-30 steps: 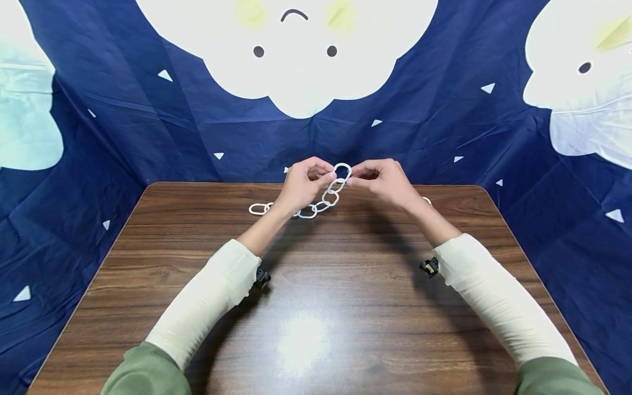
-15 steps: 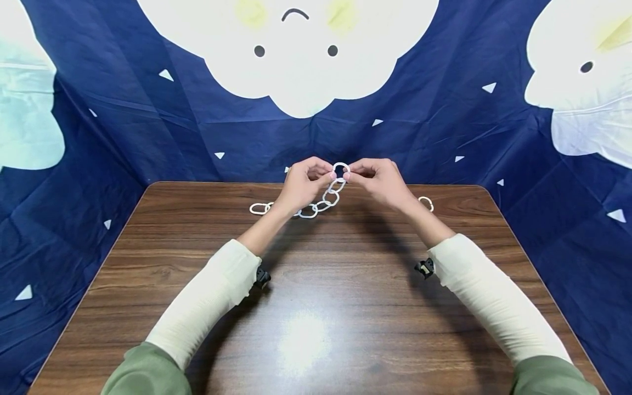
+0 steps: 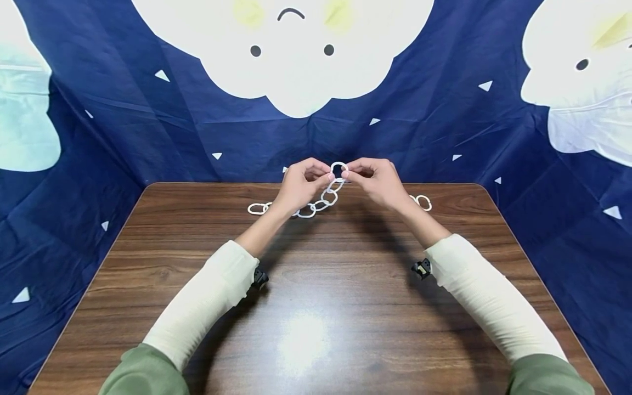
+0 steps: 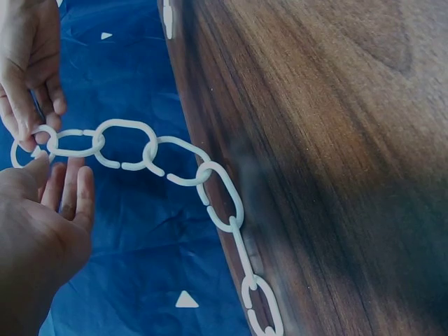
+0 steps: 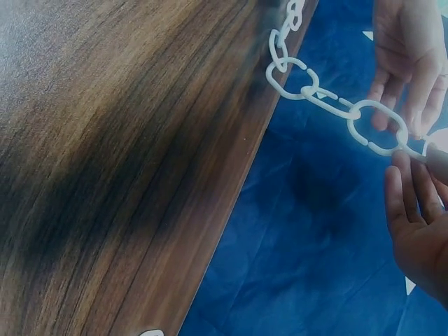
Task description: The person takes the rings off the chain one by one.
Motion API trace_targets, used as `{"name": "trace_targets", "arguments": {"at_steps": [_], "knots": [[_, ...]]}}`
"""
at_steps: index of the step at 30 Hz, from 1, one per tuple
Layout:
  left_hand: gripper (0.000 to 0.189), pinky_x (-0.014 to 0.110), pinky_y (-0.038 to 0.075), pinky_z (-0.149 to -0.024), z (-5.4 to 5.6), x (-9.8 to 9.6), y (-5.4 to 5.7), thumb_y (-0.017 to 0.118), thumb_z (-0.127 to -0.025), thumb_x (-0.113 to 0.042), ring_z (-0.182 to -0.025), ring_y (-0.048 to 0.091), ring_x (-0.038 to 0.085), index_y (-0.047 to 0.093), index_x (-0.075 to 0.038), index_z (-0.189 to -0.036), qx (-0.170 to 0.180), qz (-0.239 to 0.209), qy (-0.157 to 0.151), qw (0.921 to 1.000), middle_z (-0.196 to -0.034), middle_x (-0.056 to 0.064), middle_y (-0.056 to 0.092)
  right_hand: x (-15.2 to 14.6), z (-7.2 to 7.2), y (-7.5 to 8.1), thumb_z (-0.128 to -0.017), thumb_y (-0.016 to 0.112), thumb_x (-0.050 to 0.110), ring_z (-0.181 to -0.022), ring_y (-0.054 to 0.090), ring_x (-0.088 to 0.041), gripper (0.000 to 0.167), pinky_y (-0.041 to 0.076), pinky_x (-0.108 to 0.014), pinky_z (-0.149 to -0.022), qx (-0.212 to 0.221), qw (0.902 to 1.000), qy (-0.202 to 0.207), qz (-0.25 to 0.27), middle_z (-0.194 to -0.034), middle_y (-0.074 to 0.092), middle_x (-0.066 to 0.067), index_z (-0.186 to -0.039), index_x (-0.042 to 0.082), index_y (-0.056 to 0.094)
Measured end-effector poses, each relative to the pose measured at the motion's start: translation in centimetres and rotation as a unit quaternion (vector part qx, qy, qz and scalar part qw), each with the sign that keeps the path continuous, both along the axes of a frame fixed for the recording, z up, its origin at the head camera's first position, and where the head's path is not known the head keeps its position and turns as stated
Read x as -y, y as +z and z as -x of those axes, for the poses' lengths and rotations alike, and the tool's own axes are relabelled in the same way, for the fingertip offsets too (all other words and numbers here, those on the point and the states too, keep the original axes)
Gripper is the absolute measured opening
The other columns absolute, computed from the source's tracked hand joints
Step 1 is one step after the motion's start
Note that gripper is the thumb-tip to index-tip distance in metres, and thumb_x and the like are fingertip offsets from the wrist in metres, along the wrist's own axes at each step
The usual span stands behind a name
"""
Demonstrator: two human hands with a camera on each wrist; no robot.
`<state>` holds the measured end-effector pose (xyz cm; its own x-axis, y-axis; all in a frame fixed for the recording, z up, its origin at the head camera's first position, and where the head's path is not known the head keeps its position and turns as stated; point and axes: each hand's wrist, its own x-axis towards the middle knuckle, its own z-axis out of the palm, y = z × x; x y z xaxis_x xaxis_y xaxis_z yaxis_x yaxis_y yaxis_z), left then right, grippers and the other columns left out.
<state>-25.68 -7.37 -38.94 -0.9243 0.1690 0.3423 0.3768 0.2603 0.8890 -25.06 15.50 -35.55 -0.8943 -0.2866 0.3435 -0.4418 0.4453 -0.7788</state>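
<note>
While pinched by left hand (image 3: 302, 184) and right hand (image 3: 377, 178), slants down-left as white oval-linked chain (image 4: 204, 171), partly hidden by forearm (image 3: 264, 230).

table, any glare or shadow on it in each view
Head view: bright glare low in the middle of the table, shadows along the left arm and right arm; left wrist view: soft dark patch toward the right; right wrist view: another at left.
</note>
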Motion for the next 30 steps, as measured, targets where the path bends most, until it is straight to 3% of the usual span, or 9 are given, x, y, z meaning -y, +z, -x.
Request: {"name": "trace_targets", "arguments": {"at_steps": [15,24,30], "knots": [[0.021,0.018,0.055,-0.072,-0.6,0.4,-0.5,0.092,-0.096,-0.013,-0.08,0.074,0.003,0.082,-0.001,-0.109,0.021,0.003,-0.006,0.9998,-0.104,0.019,0.086,0.0,0.0,0.1,-0.101,0.087,0.018,-0.084,0.07,-0.002,0.021,0.052,-0.015,-0.073,0.002,1.0,-0.002,0.006,-0.111,0.087,-0.016,-0.115,0.002,0.087],[0.017,0.018,0.056,-0.077,-0.6,0.1,-1.0,0.094,-0.094,-0.014,-0.088,0.078,0.013,0.085,-0.004,-0.105,-0.003,0.065,0.012,0.9978,-0.102,0.013,0.087,0.0,-0.1,0.1,-0.102,0.087,0.018,-0.085,0.071,-0.007,0.017,0.053,-0.015,-0.073,0.007,1.0,-0.005,0.005,-0.109,0.087,-0.015,-0.114,0.006,0.088],[0.016,0.018,0.055,-0.073,-0.6,0.1,-1.0,0.092,-0.095,-0.013,-0.085,0.078,0.012,0.085,-0.004,-0.107,-0.008,0.061,0.01,0.9981,-0.101,0.013,0.088,0.0,-0.2,0.2,-0.103,0.085,0.02,-0.083,0.074,-0.013,0.018,0.053,-0.016,-0.072,0.008,0.9999,-0.011,0.007,-0.104,0.087,-0.016,-0.114,0.006,0.087]]}}
